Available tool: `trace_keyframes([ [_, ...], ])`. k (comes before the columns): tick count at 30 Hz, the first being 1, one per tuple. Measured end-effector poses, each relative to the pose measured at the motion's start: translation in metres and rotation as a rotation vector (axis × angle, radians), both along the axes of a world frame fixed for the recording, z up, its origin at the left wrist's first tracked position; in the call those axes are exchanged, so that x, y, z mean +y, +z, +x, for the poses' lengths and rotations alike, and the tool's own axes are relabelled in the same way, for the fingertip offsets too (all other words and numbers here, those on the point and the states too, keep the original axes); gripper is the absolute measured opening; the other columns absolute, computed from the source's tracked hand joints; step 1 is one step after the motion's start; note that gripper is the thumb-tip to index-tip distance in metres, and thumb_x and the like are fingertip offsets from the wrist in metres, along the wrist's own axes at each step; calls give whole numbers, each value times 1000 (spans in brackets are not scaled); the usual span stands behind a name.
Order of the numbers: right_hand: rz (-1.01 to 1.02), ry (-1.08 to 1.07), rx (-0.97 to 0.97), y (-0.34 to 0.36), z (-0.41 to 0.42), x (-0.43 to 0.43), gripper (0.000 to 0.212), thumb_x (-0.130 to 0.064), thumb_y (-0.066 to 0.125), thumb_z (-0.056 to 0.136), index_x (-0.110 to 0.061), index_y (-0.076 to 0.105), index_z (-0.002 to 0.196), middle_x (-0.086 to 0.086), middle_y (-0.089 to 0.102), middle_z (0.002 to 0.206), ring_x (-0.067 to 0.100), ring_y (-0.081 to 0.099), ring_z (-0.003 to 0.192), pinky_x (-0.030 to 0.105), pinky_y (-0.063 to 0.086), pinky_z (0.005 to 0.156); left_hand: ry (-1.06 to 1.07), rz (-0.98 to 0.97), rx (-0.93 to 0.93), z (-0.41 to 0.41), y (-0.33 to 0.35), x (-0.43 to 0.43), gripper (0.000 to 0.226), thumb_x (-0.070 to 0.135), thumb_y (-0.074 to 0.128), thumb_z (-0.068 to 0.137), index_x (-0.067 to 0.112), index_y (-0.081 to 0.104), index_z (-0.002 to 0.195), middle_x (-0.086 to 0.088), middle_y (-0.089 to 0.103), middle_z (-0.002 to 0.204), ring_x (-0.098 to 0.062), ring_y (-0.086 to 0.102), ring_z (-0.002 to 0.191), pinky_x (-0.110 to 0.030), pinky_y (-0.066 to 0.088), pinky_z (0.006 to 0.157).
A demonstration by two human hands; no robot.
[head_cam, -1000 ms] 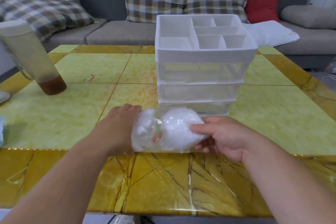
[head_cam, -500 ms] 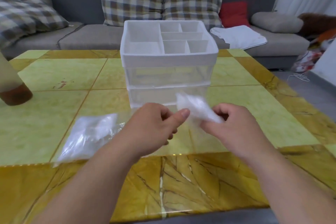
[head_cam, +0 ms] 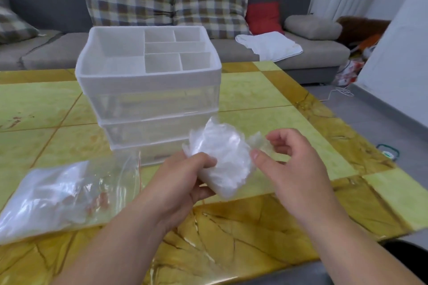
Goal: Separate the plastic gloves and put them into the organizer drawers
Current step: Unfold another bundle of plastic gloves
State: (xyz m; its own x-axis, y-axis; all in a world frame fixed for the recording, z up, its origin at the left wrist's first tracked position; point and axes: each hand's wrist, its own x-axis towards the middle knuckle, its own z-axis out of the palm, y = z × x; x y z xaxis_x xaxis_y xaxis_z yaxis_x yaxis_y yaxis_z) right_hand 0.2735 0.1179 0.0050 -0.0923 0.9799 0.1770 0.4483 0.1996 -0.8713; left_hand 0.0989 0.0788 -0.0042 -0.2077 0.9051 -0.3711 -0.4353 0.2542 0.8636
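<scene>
**A:** Head view, the only one we have. Where are the gloves?

**B:** Off the counter [head_cam: 266, 99], in front of the organizer [head_cam: 148, 81]. The left hand [head_cam: 183, 183] has its grip closed around the lower part of the glove wad [head_cam: 222, 159], thumb on top and fingers underneath. The right hand [head_cam: 289, 169] has thumb and fingertips curled onto a loose glove [head_cam: 258, 142] at the wad's right edge. The film is thin and blurred there, but it looks like a pinch.

**A:** So this is the peeling step. How should it go?

**B:** I'd hold the wad firmly on the left and draw the pinched layer slowly to the right. This film probably clings, so a quick tug may drag several gloves out together. If more than one lifts, rub thumb against finger to part them.

**A:** And after that?

**B:** The organizer's drawers all look pushed in, so one needs opening with a free hand. The compartments on top are open, but the task asks for drawers.

**A:** What else is nearby?

**B:** A zip bag [head_cam: 64, 192] lies on the counter to the left, apart from both hands.
</scene>
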Motion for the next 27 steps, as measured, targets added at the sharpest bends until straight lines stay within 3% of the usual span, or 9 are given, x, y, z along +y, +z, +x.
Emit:
trace_keyframes([
  [2,-242,4,116,2,3,5,43,-45,75,81,-37,57,120,-16,60,119,3,57,110,24,49,87,-13,12,-61,7,-1,3,25,1,54,94,-2,59,118,-16,76,105,-33,74,97,-53,59,85],
  [4,-488,99,334,1,3,8,35,-38,73,85,-30,63,117,-8,73,108,16,70,97,41,57,88,-13,7,-135,11,-4,9,26,6,54,96,0,57,122,-18,74,109,-34,73,100,-53,58,85],
  [7,-667,179,496,0,1,7,25,-28,68,89,-17,69,111,7,76,91,26,73,75,40,59,69,-13,-7,-220,12,-6,15,34,12,53,96,1,56,128,-19,72,115,-36,70,107,-55,52,97],
  [9,-699,207,551,2,2,10,27,-33,66,88,-16,70,109,10,73,88,27,72,72,37,58,63,3,-26,-249,6,-8,18,41,14,55,90,1,56,129,-20,72,117,-36,68,111,-56,47,104],
  [13,-679,304,520,6,4,13,51,-40,69,67,-13,71,110,10,75,89,26,72,77,36,59,64,-32,-23,-356,-3,-8,15,56,18,57,79,2,53,133,-23,69,121,-40,66,114,-55,43,107],
  [19,-620,337,581,7,2,11,48,-39,70,71,-10,72,110,9,74,92,23,70,74,34,58,60,-91,-2,-330,-4,-13,12,57,23,58,81,5,54,136,-19,68,125,-35,63,120,-49,47,103],
  [24,-572,328,491,2,4,11,20,-13,67,89,-11,71,109,12,76,103,26,72,81,39,58,67,-98,21,-331,-3,-13,10,57,21,58,81,3,54,136,-19,68,125,-37,65,117,-53,51,99],
  [27,-541,355,437,3,3,10,31,-2,68,84,-15,72,111,9,76,104,27,73,92,41,59,72,-127,54,-271,-1,-12,8,49,19,57,84,2,58,130,-17,70,122,-34,67,115,-48,57,92],
])
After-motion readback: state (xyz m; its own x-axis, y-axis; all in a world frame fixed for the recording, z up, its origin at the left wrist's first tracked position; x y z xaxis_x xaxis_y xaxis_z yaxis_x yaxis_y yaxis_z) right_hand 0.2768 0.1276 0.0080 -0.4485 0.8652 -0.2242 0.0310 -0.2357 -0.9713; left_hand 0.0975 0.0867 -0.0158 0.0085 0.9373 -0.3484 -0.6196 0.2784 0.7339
